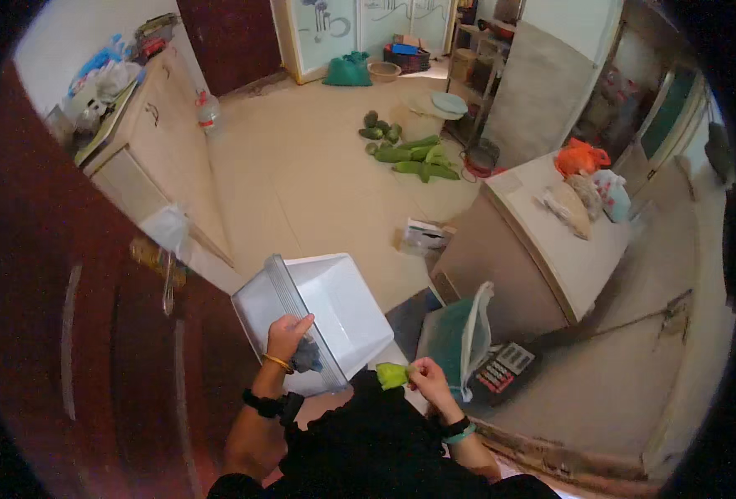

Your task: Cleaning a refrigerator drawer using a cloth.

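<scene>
My left hand (290, 337) grips the rim of a refrigerator drawer (343, 305), white inside with a grey, ribbed clear front, held tilted before me. A dark cloth or bag (307, 355) is bunched under that hand, against the drawer. To the right of the drawer, my right hand (429, 377) pinches a bright green piece (392, 375), perhaps a leaf or a pepper; which one I cannot tell. A green sack with a pale rim (446, 330) stands open just beyond my right hand.
Long green gourds (418, 159) and smaller green vegetables (382, 130) lie on the tiled floor ahead. On the right, a counter (530, 218) holds bagged goods; a scale with a keypad (505, 371) is below. A cabinet (156, 137) stands left, a plastic bottle (208, 112) beside it.
</scene>
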### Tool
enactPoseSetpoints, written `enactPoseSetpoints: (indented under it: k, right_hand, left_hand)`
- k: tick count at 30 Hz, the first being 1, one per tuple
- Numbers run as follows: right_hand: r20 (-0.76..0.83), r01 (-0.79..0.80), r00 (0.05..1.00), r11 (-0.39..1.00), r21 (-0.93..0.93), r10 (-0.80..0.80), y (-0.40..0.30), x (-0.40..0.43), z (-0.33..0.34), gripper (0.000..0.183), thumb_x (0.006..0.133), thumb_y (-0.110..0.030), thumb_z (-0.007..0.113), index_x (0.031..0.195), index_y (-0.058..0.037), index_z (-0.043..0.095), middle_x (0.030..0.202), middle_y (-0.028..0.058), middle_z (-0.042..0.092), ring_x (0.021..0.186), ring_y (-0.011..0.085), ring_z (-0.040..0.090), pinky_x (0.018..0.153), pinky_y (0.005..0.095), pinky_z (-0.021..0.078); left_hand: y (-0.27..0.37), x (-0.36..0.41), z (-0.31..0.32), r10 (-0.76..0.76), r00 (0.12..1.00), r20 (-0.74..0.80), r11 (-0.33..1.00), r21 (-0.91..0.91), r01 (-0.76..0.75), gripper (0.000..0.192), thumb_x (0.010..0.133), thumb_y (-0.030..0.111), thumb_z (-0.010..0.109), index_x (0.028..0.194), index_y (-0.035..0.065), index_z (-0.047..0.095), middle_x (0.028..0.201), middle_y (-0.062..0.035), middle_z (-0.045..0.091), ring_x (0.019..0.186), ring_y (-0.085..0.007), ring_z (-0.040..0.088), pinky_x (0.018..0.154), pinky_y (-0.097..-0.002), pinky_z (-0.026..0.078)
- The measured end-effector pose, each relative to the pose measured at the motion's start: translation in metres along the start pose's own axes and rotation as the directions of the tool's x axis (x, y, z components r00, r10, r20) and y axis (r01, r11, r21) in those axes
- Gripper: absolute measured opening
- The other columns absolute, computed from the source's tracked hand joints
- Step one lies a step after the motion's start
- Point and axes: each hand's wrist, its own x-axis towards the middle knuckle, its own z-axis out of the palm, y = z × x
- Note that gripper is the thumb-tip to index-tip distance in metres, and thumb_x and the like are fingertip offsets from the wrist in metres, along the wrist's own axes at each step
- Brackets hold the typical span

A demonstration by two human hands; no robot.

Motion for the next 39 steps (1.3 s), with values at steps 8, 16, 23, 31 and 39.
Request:
enactPoseSetpoints:
  k: [8, 16, 23, 31, 39]
  right_hand:
    - [0.006, -0.077, 0.997, 0.985, 0.154, 0.077, -0.058, 0.113, 0.038, 0.014, 0.078, -0.014, 0.057, 0.081, -0.0054, 0.047, 0.063, 0.0011, 0.05, 0.051, 0.0077, 0.048, 0.046, 0.021, 0.0395]
    - [-0.09, -0.11, 0.988, 0.976, 0.188, 0.128, -0.104, 0.251, 0.033, 0.015, 0.077, -0.015, 0.059, 0.08, -0.0054, 0.048, 0.064, 0.0005, 0.051, 0.052, 0.0076, 0.048, 0.047, 0.0222, 0.0407]
    - [-0.197, 0.023, 0.98, 1.0, 0.01, -0.021, -0.142, 0.409, 0.056, 0.012, 0.076, -0.012, 0.058, 0.076, -0.0051, 0.048, 0.064, 0.0001, 0.05, 0.052, 0.0062, 0.046, 0.047, 0.0209, 0.0397]
    - [-0.125, -0.051, 0.99, 0.995, 0.09, 0.062, -0.247, 0.552, 0.082, 0.013, 0.078, -0.012, 0.057, 0.082, -0.0063, 0.046, 0.061, 0.0011, 0.05, 0.05, 0.0071, 0.047, 0.045, 0.0206, 0.0384]
    - [-0.078, -0.087, 0.993, 0.993, 0.076, 0.093, -0.276, 0.707, 0.084, 0.013, 0.075, -0.007, 0.058, 0.081, -0.0051, 0.046, 0.065, 0.0, 0.049, 0.053, 0.0067, 0.048, 0.047, 0.0205, 0.0397]
  left_hand:
    - [0.018, 0.155, -0.051, -0.079, 0.991, -0.107, 0.993, 0.083, 0.088, 0.034, 0.071, 0.031, 0.066, 0.059, 0.0018, 0.054, 0.054, 0.0006, 0.049, 0.052, -0.0075, 0.044, 0.048, -0.0227, 0.036]
    - [0.067, 0.315, -0.071, -0.2, 0.925, -0.321, 0.978, -0.015, 0.207, 0.034, 0.072, 0.033, 0.064, 0.07, 0.0007, 0.055, 0.062, -0.0017, 0.051, 0.054, -0.0099, 0.046, 0.05, -0.0226, 0.038]
    - [0.034, 0.461, -0.127, -0.37, 0.862, -0.345, 0.91, -0.319, 0.263, 0.036, 0.073, 0.036, 0.063, 0.068, 0.0017, 0.053, 0.062, -0.0043, 0.052, 0.054, -0.0125, 0.05, 0.049, -0.0247, 0.041]
    - [0.087, 0.588, -0.153, -0.412, 0.798, -0.44, 0.909, -0.257, 0.328, 0.037, 0.074, 0.038, 0.06, 0.062, 0.0044, 0.05, 0.059, -0.0046, 0.051, 0.051, -0.0139, 0.05, 0.047, -0.0267, 0.041]
    - [0.081, 0.681, -0.157, -0.353, 0.746, -0.564, 0.913, -0.036, 0.406, 0.044, 0.073, 0.043, 0.059, 0.067, -0.0005, 0.052, 0.066, -0.0074, 0.054, 0.055, -0.0146, 0.05, 0.054, -0.0257, 0.042]
